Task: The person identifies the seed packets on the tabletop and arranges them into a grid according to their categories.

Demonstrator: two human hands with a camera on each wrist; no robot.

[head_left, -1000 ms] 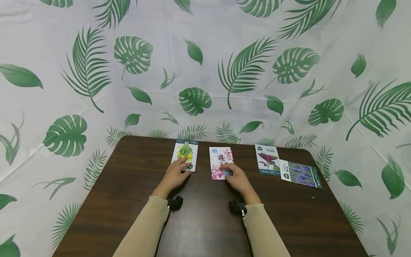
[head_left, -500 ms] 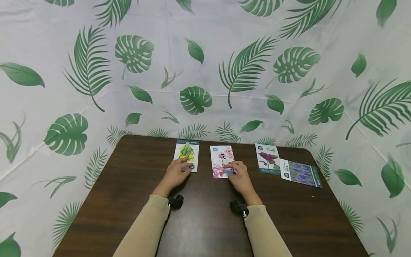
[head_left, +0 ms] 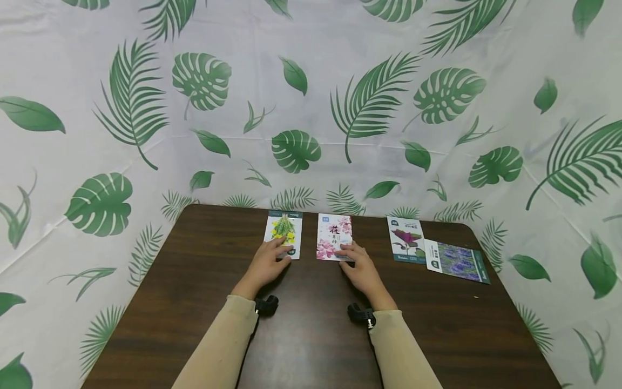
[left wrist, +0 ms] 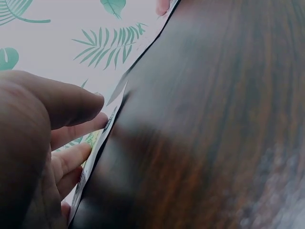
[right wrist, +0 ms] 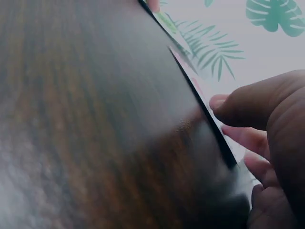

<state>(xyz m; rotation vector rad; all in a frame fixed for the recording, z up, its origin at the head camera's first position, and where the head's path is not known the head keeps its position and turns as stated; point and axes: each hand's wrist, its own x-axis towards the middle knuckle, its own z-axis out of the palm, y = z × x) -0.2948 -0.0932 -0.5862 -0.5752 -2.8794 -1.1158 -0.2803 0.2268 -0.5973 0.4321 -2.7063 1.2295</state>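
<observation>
My left hand (head_left: 262,267) rests its fingertips on the lower part of a flower seed packet (head_left: 291,224) with yellow blooms, near the table's far edge. To its right lies a white seed packet (head_left: 334,229) with pink blossoms, set about level with the yellow one. The fingers of my right hand (head_left: 363,271) touch its lower right corner, thumb at the bottom edge. In the left wrist view, the left thumb (left wrist: 66,102) stays above the packet's near edge, fingers spread over it. The right wrist view has the right thumb (right wrist: 248,102) at the pink packet's edge.
Farther right lie a packet with a purple-leaved plant (head_left: 405,240) and a slanted lavender packet (head_left: 457,262), their edges meeting. The dark wooden table (head_left: 306,335) ends at a leaf-print cloth (head_left: 233,178) behind. Each wrist wears a black strap device.
The pink packet has slid away from me and slightly left, lining up with the yellow one. My right hand's fingers have shifted to its lower right corner. The left hand stays nearly still.
</observation>
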